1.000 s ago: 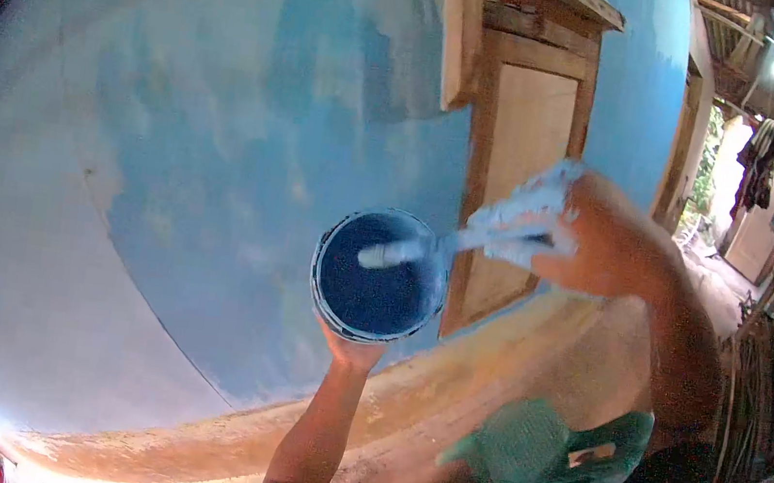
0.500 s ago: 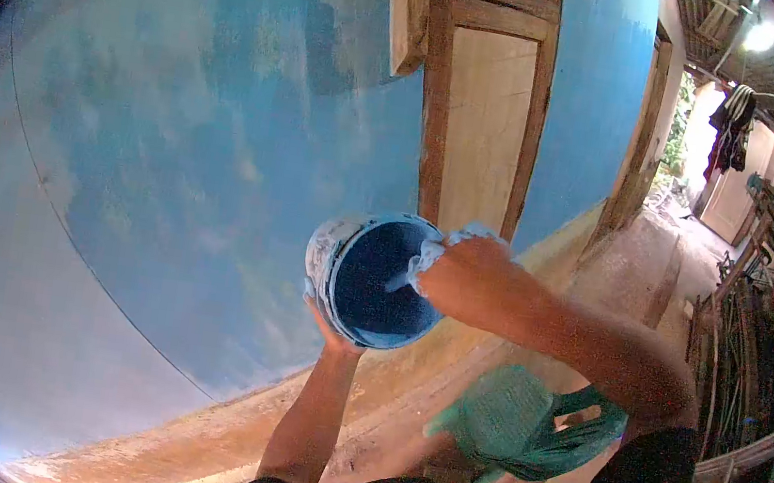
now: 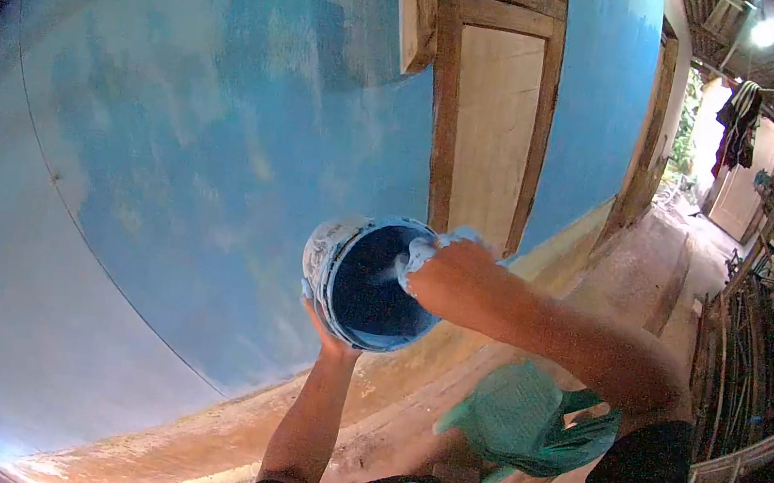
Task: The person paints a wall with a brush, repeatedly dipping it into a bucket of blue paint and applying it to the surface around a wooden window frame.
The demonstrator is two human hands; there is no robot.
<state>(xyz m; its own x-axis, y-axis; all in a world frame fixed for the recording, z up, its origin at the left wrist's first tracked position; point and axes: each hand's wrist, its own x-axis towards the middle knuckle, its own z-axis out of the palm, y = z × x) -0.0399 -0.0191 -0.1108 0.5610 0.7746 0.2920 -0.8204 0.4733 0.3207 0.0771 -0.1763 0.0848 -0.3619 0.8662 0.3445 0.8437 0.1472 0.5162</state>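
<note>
A paint-smeared white bucket point(image 3: 321, 257), dark blue inside, is tilted with its mouth toward me. My left hand point(image 3: 328, 330) supports it from below at its left side, fingers against the outer wall. At the right of the bucket's mouth is my right hand point(image 3: 441, 273), its fingers curled and coated in pale blue paint. Something pale shows at those fingers inside the bucket, but I cannot make out what it is. Behind the bucket stands a wall point(image 3: 318, 174) with patchy blue paint.
A wooden door point(image 3: 492, 128) is set in the wall. Green netting or cloth point(image 3: 516, 415) lies low in front of me. Stacked poles point(image 3: 748, 357) line the right side, and dark clothes point(image 3: 739, 127) hang farther back. A passage floor point(image 3: 632, 274) leads away.
My right hand has shifted slightly left and farther over the bucket's mouth. The view has turned slightly, so the wall and door appear a little farther right.
</note>
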